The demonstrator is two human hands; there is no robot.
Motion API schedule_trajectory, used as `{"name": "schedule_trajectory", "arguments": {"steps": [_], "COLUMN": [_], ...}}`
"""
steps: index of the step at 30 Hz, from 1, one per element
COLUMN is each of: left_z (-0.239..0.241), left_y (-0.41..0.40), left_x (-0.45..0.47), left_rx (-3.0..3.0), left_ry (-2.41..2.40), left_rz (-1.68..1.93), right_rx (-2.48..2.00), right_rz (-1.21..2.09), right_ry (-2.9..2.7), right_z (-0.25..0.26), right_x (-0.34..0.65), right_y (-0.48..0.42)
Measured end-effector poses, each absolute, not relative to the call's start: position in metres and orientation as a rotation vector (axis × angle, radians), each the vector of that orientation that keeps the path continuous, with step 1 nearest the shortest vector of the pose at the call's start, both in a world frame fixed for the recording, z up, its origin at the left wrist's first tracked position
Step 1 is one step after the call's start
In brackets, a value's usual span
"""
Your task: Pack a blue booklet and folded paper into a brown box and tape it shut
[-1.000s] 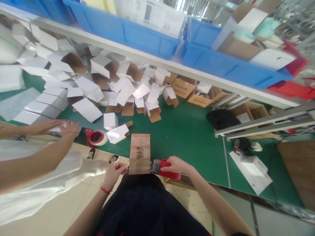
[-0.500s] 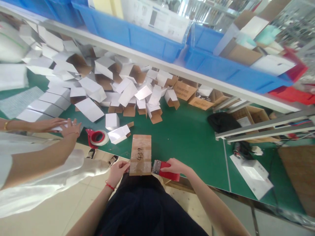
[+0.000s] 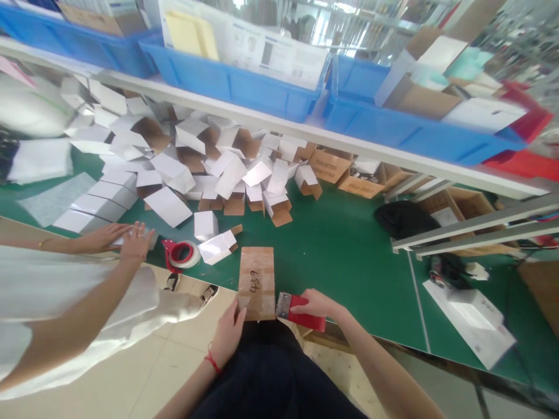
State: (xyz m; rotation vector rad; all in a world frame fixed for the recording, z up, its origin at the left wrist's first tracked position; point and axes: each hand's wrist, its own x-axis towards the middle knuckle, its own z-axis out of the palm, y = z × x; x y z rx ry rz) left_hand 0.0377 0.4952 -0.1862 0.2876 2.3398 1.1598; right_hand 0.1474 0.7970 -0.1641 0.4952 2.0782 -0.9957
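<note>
A small brown cardboard box (image 3: 257,285), with 439 written on it by hand and shiny tape across it, lies at the front edge of the green table. My left hand (image 3: 229,330) grips its lower left corner, the thumb near the top face and some fingers hidden. In my right hand (image 3: 318,305) is a red tape dispenser (image 3: 308,314); its metal head is close against the box's lower right side. Whether tape runs between them I cannot make out.
Many folded white cartons (image 3: 231,174) are heaped at the back. Left of me a co-worker's hands (image 3: 135,241) rest on a white box, beside another red tape dispenser (image 3: 181,254). Blue bins (image 3: 236,87) stand on the shelf above. A white sheet (image 3: 469,326) lies right.
My left hand has shifted from pinching beside the box's left edge to holding its lower left corner. The right hand keeps the tape dispenser at the box's right side. The view has shifted slightly.
</note>
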Motion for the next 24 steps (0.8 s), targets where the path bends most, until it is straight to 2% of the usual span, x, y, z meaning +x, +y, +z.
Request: {"name": "schedule_trajectory", "arguments": {"steps": [3, 5, 9, 14, 19, 24], "left_z": [-0.179, -0.178, -0.194, -0.224, -0.226, -0.221], "left_y": [0.512, 0.524, 0.546, 0.547, 0.543, 0.555], "left_x": [0.045, 0.047, 0.058, 0.063, 0.056, 0.054], "left_rx": [0.404, 0.805, 1.673, 1.826, 1.929, 2.006], "left_ry": [2.483, 2.533, 2.249, 2.270, 2.185, 2.031], "left_rz": [1.106, 1.033, 0.629, 0.288, 0.383, 0.419], "right_rx": [0.485, 0.470, 0.421, 0.417, 0.503, 0.595], "right_rz": [-0.995, -0.991, -0.966, -0.863, -0.691, -0.563], "right_ry": [2.093, 2.097, 2.104, 2.092, 2.137, 2.188], "right_z": [-0.167, -0.167, -0.163, -0.152, -0.147, -0.153], "right_x": [0.147, 0.144, 0.141, 0.152, 0.154, 0.132], "right_y": [0.797, 0.796, 0.798, 0.820, 0.827, 0.788]}}
